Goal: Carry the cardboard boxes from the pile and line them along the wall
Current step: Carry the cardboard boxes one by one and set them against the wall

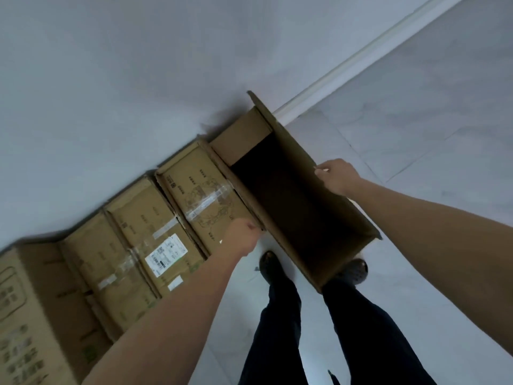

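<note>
Head view has our left hand (243, 234) and right hand (337, 175) each clasping a rim of the open brown cardboard box (291, 204) ending the row of taped brown boxes (172, 218), so we should seat it square, snug against the white wall (138, 79).

Dim flat light, motion blur, wide-angle distortion

Arms: bare, extended forward and down. Hands: left hand (244, 236), right hand (337, 176), each gripping an open box (291, 195) wall.
</note>
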A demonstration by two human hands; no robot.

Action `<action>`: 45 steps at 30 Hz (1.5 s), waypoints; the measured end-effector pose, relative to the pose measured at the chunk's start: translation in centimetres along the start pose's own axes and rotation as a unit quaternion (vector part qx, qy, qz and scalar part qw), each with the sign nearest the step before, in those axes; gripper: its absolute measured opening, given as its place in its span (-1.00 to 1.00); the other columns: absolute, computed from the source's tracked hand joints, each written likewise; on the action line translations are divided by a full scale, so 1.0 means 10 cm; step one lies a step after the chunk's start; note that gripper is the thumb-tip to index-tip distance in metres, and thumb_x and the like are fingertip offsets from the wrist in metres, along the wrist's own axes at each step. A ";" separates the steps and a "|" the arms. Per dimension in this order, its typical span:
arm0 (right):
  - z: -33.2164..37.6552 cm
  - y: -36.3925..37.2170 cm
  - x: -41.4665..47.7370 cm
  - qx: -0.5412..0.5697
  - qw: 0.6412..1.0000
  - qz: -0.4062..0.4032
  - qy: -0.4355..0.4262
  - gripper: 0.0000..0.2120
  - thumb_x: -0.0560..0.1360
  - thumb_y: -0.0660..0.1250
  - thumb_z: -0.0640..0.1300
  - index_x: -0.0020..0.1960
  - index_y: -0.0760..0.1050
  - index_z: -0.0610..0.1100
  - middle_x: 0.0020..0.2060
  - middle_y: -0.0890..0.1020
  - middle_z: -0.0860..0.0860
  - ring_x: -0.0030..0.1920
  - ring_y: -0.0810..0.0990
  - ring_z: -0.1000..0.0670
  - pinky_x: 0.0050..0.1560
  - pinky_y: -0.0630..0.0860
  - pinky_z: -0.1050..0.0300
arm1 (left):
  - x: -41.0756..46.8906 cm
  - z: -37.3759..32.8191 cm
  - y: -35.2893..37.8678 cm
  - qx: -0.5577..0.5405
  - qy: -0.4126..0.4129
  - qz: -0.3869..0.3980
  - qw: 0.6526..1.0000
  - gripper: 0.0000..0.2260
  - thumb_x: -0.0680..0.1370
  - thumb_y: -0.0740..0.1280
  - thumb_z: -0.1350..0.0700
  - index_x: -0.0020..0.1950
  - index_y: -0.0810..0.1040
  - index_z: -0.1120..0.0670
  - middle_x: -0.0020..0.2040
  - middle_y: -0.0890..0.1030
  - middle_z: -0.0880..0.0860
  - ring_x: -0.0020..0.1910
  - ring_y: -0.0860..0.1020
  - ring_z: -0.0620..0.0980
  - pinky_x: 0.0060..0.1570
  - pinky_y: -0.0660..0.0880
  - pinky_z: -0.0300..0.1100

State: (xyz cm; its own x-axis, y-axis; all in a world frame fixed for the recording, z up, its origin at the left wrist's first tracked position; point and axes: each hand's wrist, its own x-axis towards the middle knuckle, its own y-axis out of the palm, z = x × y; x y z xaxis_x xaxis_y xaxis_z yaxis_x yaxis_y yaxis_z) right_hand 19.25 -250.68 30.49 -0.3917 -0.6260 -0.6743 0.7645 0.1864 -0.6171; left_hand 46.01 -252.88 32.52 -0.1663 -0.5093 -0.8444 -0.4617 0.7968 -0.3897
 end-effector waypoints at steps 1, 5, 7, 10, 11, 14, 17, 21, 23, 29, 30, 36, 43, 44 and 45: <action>-0.09 -0.10 -0.16 0.027 1.000 -0.003 0.008 -0.65 0.63 0.21 0.02 0.29 0.57 -0.13 0.19 0.62 -0.10 0.16 0.58 -0.15 0.23 0.47 0.02 | -0.10 -0.08 0.01 0.023 0.017 0.000 1.000 -0.82 0.59 0.26 0.15 -0.07 0.58 0.23 -0.25 0.53 0.20 -0.32 0.47 0.08 -0.34 0.44 -0.10; -0.77 -0.53 -0.95 0.125 0.989 -0.024 0.068 -0.74 0.59 0.26 -0.09 0.12 0.62 -0.23 -0.05 0.67 -0.13 -0.05 0.64 -0.16 0.09 0.59 -0.07 | -0.59 -0.60 0.31 0.112 0.087 -0.008 0.990 -0.85 0.61 0.25 0.12 -0.08 0.56 0.15 -0.20 0.61 0.16 -0.25 0.57 0.11 -0.21 0.52 -0.09; -1.23 -0.68 -1.31 0.154 0.981 -0.037 0.109 -0.75 0.59 0.27 -0.13 0.10 0.60 -0.28 -0.14 0.66 -0.15 -0.15 0.64 -0.15 -0.04 0.58 -0.04 | -0.78 -0.84 0.57 0.136 0.113 -0.007 0.984 -0.86 0.61 0.26 0.11 -0.02 0.59 0.13 -0.13 0.64 0.15 -0.14 0.62 0.10 -0.05 0.59 -0.03; -2.05 -0.87 -1.89 0.192 0.964 -0.050 0.177 -0.76 0.57 0.31 -0.13 0.09 0.62 -0.28 -0.09 0.70 -0.20 -0.11 0.70 -0.18 -0.23 0.54 0.08 | -1.12 -1.23 1.10 0.172 0.149 0.014 0.974 -0.88 0.58 0.27 0.10 -0.07 0.58 0.08 -0.11 0.65 0.12 -0.05 0.63 0.15 0.07 0.59 0.05; -2.30 -0.91 -2.07 0.202 0.959 -0.056 0.193 -0.77 0.57 0.32 -0.12 0.09 0.62 -0.26 -0.07 0.70 -0.20 -0.12 0.70 -0.15 -0.24 0.53 0.11 | -1.21 -1.35 1.28 0.181 0.160 0.018 0.970 -0.87 0.56 0.28 0.09 -0.10 0.58 0.08 -0.11 0.66 0.14 -0.03 0.63 0.19 0.07 0.59 0.07; -3.10 -1.09 -2.65 0.235 0.944 -0.086 0.217 -0.78 0.56 0.34 -0.09 0.11 0.61 -0.21 -0.06 0.70 -0.15 -0.16 0.67 -0.08 -0.23 0.55 0.13 | -1.53 -1.77 1.99 0.227 0.197 0.033 0.953 -0.85 0.54 0.30 0.10 -0.09 0.60 0.15 -0.07 0.68 0.21 0.00 0.65 0.22 0.03 0.59 0.05; -3.91 -1.32 -3.30 0.265 0.924 -0.122 0.248 -0.77 0.55 0.36 -0.09 0.11 0.61 -0.21 -0.06 0.69 -0.15 -0.20 0.66 -0.06 -0.23 0.56 0.13 | -1.98 -2.22 2.80 0.273 0.252 0.063 0.926 -0.85 0.53 0.30 0.14 -0.09 0.62 0.18 -0.10 0.69 0.24 -0.10 0.67 0.19 -0.11 0.61 -0.05; -4.90 -1.65 -4.07 0.316 0.877 -0.205 0.298 -0.79 0.54 0.39 -0.11 0.08 0.62 -0.23 -0.06 0.70 -0.17 -0.23 0.66 -0.07 -0.25 0.57 0.12 | -2.61 -2.82 3.84 0.345 0.335 0.114 0.869 -0.86 0.54 0.31 0.13 -0.03 0.62 0.15 -0.06 0.68 0.21 -0.03 0.66 0.18 -0.09 0.57 -0.09; -5.30 -1.75 -4.41 0.344 0.850 -0.238 0.320 -0.79 0.53 0.40 -0.10 0.07 0.62 -0.22 -0.07 0.70 -0.16 -0.20 0.68 -0.09 -0.21 0.59 0.09 | -2.89 -3.08 4.31 0.385 0.375 0.139 0.832 -0.86 0.54 0.33 0.12 0.00 0.63 0.14 -0.04 0.68 0.19 0.00 0.65 0.18 -0.07 0.56 -0.10; -6.36 -1.81 -5.22 0.412 0.780 -0.288 0.373 -0.79 0.53 0.39 -0.08 0.07 0.61 -0.18 -0.06 0.69 -0.13 -0.16 0.70 -0.08 -0.17 0.61 0.08 | -3.46 -3.72 5.64 0.493 0.417 0.190 0.739 -0.83 0.60 0.30 0.07 0.09 0.58 0.14 -0.03 0.65 0.16 -0.07 0.64 0.13 -0.12 0.57 -0.08; -6.49 -1.79 -5.28 0.416 0.776 -0.285 0.379 -0.79 0.53 0.39 -0.08 0.08 0.60 -0.19 -0.05 0.69 -0.13 -0.16 0.70 -0.08 -0.17 0.61 0.07 | -3.50 -3.79 5.77 0.507 0.418 0.195 0.728 -0.83 0.60 0.30 0.07 0.09 0.57 0.14 -0.03 0.65 0.16 -0.08 0.64 0.13 -0.13 0.57 -0.08; -7.68 -1.89 -5.83 0.477 0.694 -0.308 0.443 -0.74 0.53 0.41 -0.08 0.13 0.58 -0.22 -0.03 0.68 -0.16 -0.23 0.66 -0.08 -0.27 0.56 0.12 | -3.83 -4.32 7.17 0.579 0.443 0.242 0.640 -0.80 0.57 0.31 0.10 0.09 0.60 0.18 -0.02 0.66 0.22 -0.12 0.63 0.13 -0.16 0.56 -0.09; -8.70 -2.17 -6.42 0.529 0.603 -0.372 0.467 -0.78 0.52 0.40 -0.08 0.10 0.59 -0.19 -0.10 0.65 -0.11 -0.21 0.67 -0.08 -0.27 0.55 0.13 | -4.56 -5.00 8.89 0.645 0.480 0.261 0.533 -0.83 0.59 0.29 0.09 0.08 0.57 0.16 0.00 0.63 0.18 -0.17 0.56 0.10 -0.18 0.49 -0.13; -8.87 -2.12 -6.59 0.541 0.582 -0.381 0.473 -0.78 0.52 0.40 -0.08 0.09 0.59 -0.18 -0.11 0.65 -0.10 -0.21 0.67 -0.08 -0.26 0.55 0.12 | -4.75 -5.03 9.24 0.656 0.488 0.267 0.510 -0.83 0.60 0.29 0.08 0.08 0.57 0.16 0.00 0.63 0.18 -0.17 0.56 0.09 -0.19 0.49 -0.13; -8.95 -2.10 -6.67 0.544 0.576 -0.380 0.477 -0.79 0.51 0.41 -0.08 0.09 0.58 -0.17 -0.12 0.65 -0.09 -0.20 0.67 -0.08 -0.26 0.56 0.11 | -4.87 -5.05 9.41 0.660 0.494 0.269 0.498 -0.83 0.60 0.29 0.08 0.08 0.57 0.15 0.00 0.63 0.17 -0.16 0.56 0.09 -0.19 0.49 -0.12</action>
State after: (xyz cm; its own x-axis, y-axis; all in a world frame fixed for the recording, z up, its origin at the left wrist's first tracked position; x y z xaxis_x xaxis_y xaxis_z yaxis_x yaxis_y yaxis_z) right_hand -16.45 -145.02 52.13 -0.5318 0.5842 -0.6132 -0.1486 -0.7771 -0.6115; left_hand -33.33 -169.48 55.50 -0.6048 0.5019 -0.6183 0.7479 0.0912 -0.6576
